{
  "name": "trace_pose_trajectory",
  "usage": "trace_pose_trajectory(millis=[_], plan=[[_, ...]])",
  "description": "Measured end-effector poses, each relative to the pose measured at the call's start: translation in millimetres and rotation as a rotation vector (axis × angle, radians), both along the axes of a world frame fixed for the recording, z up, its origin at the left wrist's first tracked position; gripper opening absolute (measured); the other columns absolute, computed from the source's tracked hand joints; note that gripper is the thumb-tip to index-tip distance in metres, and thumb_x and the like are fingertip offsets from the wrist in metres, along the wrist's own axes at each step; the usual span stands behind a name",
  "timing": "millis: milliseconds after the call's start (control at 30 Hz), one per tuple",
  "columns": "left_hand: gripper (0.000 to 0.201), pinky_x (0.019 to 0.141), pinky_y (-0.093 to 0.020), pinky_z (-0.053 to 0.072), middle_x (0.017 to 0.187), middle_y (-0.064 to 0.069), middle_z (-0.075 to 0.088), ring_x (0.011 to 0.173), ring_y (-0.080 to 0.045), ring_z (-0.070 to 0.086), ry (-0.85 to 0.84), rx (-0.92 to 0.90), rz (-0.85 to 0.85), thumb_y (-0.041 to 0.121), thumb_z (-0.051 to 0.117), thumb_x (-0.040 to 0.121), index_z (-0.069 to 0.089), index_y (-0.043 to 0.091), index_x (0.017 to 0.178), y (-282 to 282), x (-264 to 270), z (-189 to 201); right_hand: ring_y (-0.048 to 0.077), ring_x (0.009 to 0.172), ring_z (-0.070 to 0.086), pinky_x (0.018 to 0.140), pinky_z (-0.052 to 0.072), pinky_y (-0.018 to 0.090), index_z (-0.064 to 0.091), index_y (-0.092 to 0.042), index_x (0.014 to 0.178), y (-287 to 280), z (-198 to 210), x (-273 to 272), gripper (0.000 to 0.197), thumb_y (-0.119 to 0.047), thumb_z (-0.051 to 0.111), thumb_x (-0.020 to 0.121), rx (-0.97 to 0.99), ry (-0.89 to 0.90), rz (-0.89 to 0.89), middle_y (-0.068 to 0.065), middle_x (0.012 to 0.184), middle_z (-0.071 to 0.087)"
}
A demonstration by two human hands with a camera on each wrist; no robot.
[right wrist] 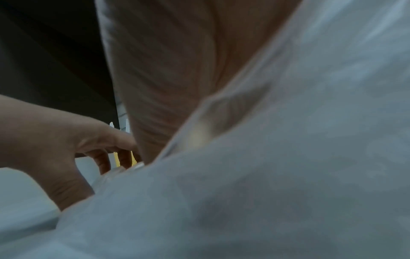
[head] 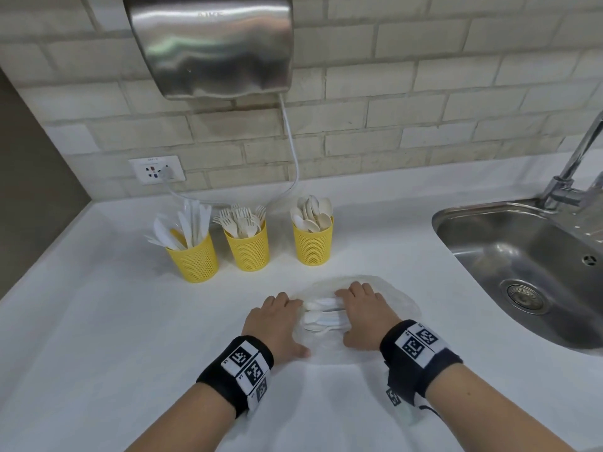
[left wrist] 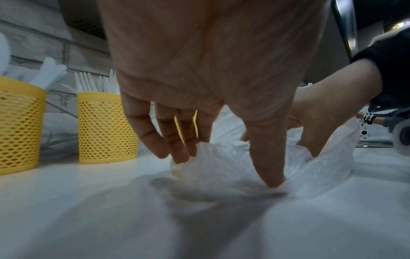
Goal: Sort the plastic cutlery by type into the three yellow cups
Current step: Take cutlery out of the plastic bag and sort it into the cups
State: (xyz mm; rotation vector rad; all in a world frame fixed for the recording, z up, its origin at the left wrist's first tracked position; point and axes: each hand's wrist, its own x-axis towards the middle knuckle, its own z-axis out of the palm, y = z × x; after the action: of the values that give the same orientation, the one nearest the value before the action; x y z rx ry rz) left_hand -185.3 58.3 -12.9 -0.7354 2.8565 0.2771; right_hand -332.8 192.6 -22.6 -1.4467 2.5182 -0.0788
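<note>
Plastic cutlery (head: 323, 316) is lying in a thin plastic bag (head: 399, 300) on the desk (head: 98, 321), both hands, left hand (head: 275, 322) and right hand (head: 365, 313), gripping the film with curled fingers, seemingly opening it; next, picking out pieces for the yellow cups (head: 249, 246).

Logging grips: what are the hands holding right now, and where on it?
Both hands, left hand and right hand, grip the clear plastic bag of cutlery at its opposite ends.

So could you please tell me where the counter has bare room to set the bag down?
Bare counter lies left of the left hand, in front of the cups. Crowded: bag under both hands, sink close beside the right hand.
</note>
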Motion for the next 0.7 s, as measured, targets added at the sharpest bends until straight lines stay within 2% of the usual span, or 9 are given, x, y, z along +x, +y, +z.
trace_pose_trajectory(millis=[100, 167, 267, 400, 500, 600, 700], plan=[[0.091, 0.095, -0.035, 0.039, 0.134, 0.005, 0.040, 0.125, -0.019, 0.038, -0.030, 0.005, 0.011, 0.063, 0.065, 0.067, 0.029, 0.029, 0.143, -1, 1, -1, 0.020, 0.125, 0.040, 0.100, 0.043, 0.033, 0.039, -0.017, 0.130, -3, -1, 2, 0.060, -0.019, 0.063, 0.075, 0.005, -0.083, -0.045, 0.002, 0.131, 0.041], [0.095, 0.098, -0.036, 0.039, 0.138, 0.005, 0.039, 0.128, -0.019, 0.037, -0.050, 0.025, 0.022, 0.065, 0.064, 0.067, 0.025, 0.029, 0.146, -3, 1, -2, 0.020, 0.123, 0.041, 0.098, 0.044, 0.032, 0.040, -0.015, 0.126, -5, -2, 2, 0.054, -0.016, 0.061, 0.075, 0.008, -0.064, -0.029, 0.002, 0.128, 0.041], [0.090, 0.098, -0.035, 0.040, 0.136, 0.007, 0.042, 0.127, -0.018, 0.040, -0.053, 0.069, 0.033, 0.064, 0.065, 0.067, 0.030, 0.031, 0.143, -4, 0, -1, 0.022, 0.123, 0.041, 0.099, 0.042, 0.032, 0.041, -0.012, 0.123, -8, -1, 1, 0.053, -0.017, 0.062, 0.074, 0.028, -0.023, -0.009, 0.004, 0.127, 0.042], [0.060, 0.087, -0.032, 0.043, 0.121, 0.004, 0.055, 0.112, -0.019, 0.051, -0.052, 0.102, 0.053, 0.056, 0.065, 0.075, 0.049, 0.027, 0.125, -7, -3, 2, 0.021, 0.117, 0.049, 0.092, 0.048, 0.032, 0.044, -0.014, 0.124, -11, 1, -5, 0.052, -0.017, 0.065, 0.076, 0.044, -0.129, -0.042, 0.003, 0.124, 0.048], [0.042, 0.076, -0.030, 0.041, 0.111, 0.000, 0.061, 0.100, -0.021, 0.056, -0.033, 0.122, 0.060, 0.049, 0.062, 0.082, 0.055, 0.021, 0.113, -11, -6, 3, 0.021, 0.107, 0.057, 0.087, 0.048, 0.029, 0.049, -0.020, 0.115, -10, 0, -10, 0.038, -0.011, 0.061, 0.080, 0.033, -0.322, -0.114, 0.000, 0.113, 0.055], [0.038, 0.072, -0.028, 0.038, 0.104, 0.000, 0.061, 0.093, -0.020, 0.056, -0.001, 0.160, 0.068, 0.045, 0.063, 0.083, 0.053, 0.020, 0.110, -13, -10, 3, 0.017, 0.097, 0.056, 0.078, 0.041, 0.022, 0.048, -0.025, 0.102, -7, -1, -14, 0.029, -0.007, 0.058, 0.081, 0.002, -0.415, -0.112, -0.005, 0.101, 0.055], [0.034, 0.066, -0.029, 0.040, 0.086, 0.003, 0.056, 0.078, -0.020, 0.053, 0.105, 0.200, 0.082, 0.038, 0.065, 0.084, 0.043, 0.021, 0.102, -15, -11, 3, 0.013, 0.086, 0.054, 0.065, 0.036, 0.014, 0.047, -0.025, 0.090, -5, 10, -20, 0.023, -0.004, 0.053, 0.083, -0.024, -0.406, -0.073, -0.009, 0.087, 0.052]])
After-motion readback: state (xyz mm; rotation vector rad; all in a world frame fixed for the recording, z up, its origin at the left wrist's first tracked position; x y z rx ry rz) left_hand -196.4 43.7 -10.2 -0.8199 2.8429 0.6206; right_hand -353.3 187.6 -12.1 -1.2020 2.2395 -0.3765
